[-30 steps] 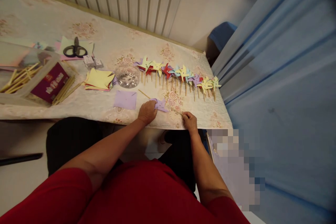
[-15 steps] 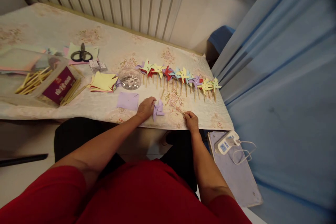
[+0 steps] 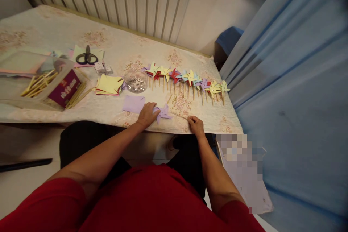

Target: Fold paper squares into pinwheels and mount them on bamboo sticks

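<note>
Near the table (image 3: 81,110) edge, the left hand (image 3: 146,114) presses a purple pinwheel (image 3: 164,112) flat to steady it, while the right hand (image 3: 196,125) pinches its stick (image 3: 179,116). Beyond lies a row of finished pinwheels (image 3: 187,78).

Head view, looking down on a cloth-covered table (image 3: 54,29). At centre frame, the left hand (image 3: 146,114) presses a lilac paper pinwheel (image 3: 164,112); the right hand (image 3: 196,125) pinches the end of a thin wooden stick (image 3: 179,116) reaching toward it. Above them lies a row of finished pinwheels (image 3: 187,78). Left of centre: lilac paper square (image 3: 133,104), glass bowl (image 3: 136,81), yellow paper stack (image 3: 108,84), scissors (image 3: 87,57).
</note>
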{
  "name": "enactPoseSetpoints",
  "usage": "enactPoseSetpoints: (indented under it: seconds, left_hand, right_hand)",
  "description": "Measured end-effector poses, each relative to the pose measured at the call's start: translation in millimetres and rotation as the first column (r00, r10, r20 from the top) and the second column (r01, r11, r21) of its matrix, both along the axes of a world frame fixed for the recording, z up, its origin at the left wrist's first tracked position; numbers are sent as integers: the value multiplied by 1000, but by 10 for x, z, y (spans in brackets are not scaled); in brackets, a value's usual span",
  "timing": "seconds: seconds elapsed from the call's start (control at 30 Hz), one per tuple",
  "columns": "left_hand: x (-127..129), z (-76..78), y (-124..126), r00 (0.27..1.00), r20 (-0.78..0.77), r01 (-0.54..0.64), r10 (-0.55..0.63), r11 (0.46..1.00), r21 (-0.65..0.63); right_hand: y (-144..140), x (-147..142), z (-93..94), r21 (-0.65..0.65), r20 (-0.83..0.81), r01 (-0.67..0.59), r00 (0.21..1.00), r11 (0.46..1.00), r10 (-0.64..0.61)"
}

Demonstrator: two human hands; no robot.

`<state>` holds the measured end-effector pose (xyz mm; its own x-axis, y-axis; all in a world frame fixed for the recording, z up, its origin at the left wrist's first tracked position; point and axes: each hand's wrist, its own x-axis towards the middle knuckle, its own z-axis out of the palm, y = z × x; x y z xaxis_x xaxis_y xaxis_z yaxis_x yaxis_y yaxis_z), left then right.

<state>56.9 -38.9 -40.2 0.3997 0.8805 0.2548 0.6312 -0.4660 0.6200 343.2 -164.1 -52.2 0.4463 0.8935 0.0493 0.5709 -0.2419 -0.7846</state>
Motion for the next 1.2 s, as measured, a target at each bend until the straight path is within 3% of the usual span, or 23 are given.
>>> enactPoseSetpoints:
  seconds: [0.17,0.33,0.63,1.2]
  left_hand:
    - [18,-43,-81,996,-10,88,-88,993,81]
    - [29,12,-156,995,-63,88,-83,993,83]
    - [16,69,-239,974,-142,195,-176,972,134]
    - [51,53,-207,976,-153,172,-155,980,104]
  right_hand:
    - [14,-69,44,-21,71,-66,995,998,68]
    - [25,-92,50,-22,100,-88,991,996,90]
    - [72,-89,56,-46,137,-153,978,987,158]
    - [154,-153,117,-74,173,-221,957,972,231]
